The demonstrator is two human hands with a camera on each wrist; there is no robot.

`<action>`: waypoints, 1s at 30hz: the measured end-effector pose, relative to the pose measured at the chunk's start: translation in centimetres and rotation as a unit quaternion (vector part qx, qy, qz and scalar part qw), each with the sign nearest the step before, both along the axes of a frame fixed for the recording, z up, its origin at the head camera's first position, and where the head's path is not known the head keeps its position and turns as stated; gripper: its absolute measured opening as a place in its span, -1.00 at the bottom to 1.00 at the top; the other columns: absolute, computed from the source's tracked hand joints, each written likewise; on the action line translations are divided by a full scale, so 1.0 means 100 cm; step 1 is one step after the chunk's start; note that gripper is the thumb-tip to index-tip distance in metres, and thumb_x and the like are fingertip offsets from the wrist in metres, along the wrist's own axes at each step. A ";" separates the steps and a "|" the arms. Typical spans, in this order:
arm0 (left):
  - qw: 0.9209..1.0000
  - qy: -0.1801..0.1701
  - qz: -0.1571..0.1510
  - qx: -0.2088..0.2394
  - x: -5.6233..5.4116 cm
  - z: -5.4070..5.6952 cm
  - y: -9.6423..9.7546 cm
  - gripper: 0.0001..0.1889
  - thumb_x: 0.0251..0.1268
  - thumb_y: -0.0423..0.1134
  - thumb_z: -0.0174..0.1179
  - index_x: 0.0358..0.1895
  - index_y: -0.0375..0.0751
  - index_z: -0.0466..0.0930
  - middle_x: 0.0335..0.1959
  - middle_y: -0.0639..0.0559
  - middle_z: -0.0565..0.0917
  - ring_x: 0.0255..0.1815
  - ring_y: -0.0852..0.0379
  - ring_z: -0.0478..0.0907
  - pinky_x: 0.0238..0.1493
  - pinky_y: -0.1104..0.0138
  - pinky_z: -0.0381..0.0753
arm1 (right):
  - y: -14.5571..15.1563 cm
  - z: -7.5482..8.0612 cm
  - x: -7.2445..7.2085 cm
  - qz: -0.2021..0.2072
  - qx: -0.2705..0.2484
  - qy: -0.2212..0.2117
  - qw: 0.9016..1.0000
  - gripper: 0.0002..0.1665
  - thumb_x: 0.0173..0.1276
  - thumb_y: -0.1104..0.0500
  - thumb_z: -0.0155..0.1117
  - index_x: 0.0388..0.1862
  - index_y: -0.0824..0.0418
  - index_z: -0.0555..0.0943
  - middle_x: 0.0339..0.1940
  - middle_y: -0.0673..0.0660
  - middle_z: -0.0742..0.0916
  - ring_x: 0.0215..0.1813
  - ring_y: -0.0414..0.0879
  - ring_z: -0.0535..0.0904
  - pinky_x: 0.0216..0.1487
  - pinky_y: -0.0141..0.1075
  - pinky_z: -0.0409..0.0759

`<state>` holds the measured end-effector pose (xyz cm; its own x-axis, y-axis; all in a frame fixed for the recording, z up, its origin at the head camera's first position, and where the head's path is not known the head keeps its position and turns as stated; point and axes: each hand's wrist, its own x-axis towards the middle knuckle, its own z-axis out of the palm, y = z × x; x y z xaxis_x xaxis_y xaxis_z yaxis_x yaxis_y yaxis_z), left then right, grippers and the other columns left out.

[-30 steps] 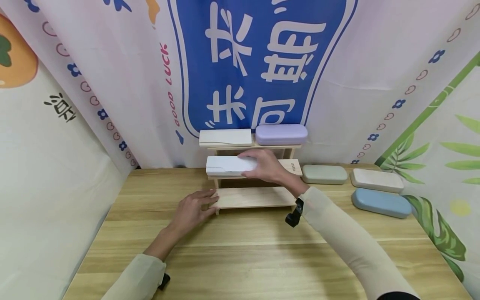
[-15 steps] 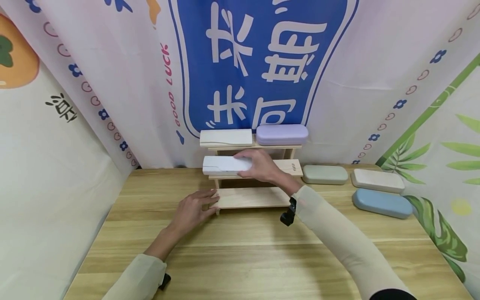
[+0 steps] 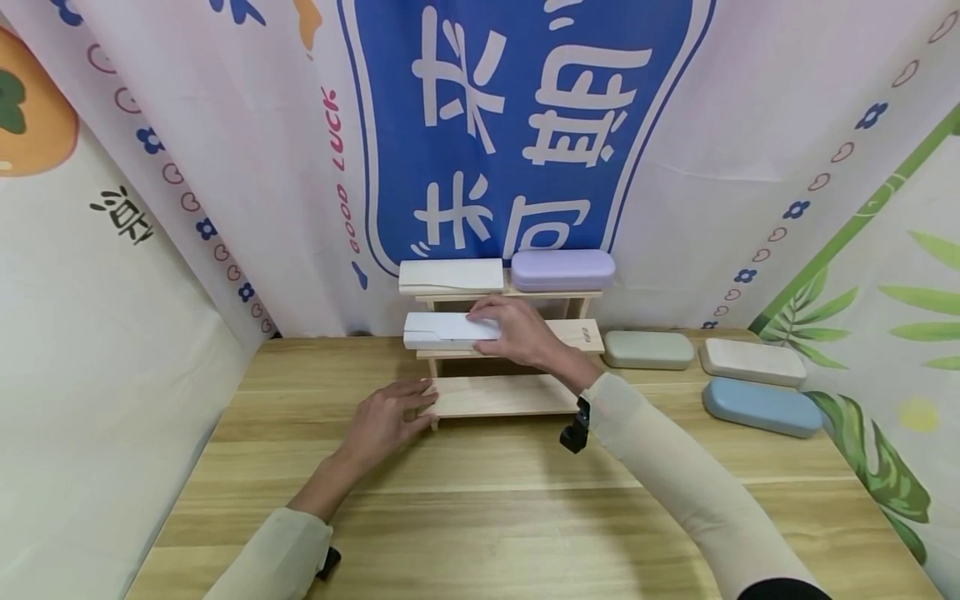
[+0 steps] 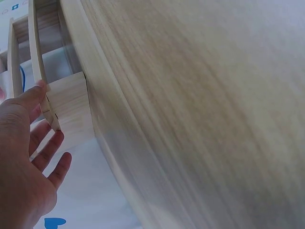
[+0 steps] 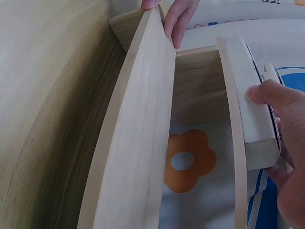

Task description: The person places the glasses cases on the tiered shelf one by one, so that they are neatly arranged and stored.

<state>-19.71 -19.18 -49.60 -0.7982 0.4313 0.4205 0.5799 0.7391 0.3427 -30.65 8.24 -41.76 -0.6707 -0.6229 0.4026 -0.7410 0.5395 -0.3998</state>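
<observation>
White and lying lengthwise along the middle shelf (image 3: pixel 581 335), the case (image 3: pixel 438 331) is stretching leftward from the nearer right hand (image 3: pixel 517 329), which I'm remotely watching pinch its right end, while the left hand (image 3: pixel 386 421) is gripping the bottom shelf (image 3: pixel 510 396) by its left end.

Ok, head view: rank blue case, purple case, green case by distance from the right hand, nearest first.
1. Purple case: top of the rack, just behind the right hand.
2. Green case: on the table, right of the rack.
3. Blue case: on the table, farther right.
</observation>
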 end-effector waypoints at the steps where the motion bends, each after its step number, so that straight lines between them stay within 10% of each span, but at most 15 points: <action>1: 1.000 0.000 0.000 0.000 0.000 0.000 0.000 -0.62 0.19 -0.18 0.60 0.07 -0.20 0.83 0.24 -0.13 0.74 0.25 -0.18 0.70 0.24 -0.06 0.71 | 0.000 0.000 0.000 0.000 -0.001 0.001 1.000 -0.48 0.27 0.09 0.62 0.17 0.24 0.78 0.19 0.13 0.77 0.24 0.04 0.69 0.29 -0.10 0.68; 30: 1.000 -0.001 0.001 -0.003 -0.001 -0.002 0.000 -0.64 0.22 -0.19 0.59 0.07 -0.18 0.83 0.25 -0.13 0.73 0.26 -0.19 0.70 0.25 -0.05 0.70 | -0.003 0.003 0.013 -0.040 0.018 0.048 0.998 -0.52 0.36 0.06 0.57 0.20 0.20 0.77 0.23 0.09 0.79 0.30 0.04 0.69 0.29 -0.09 0.70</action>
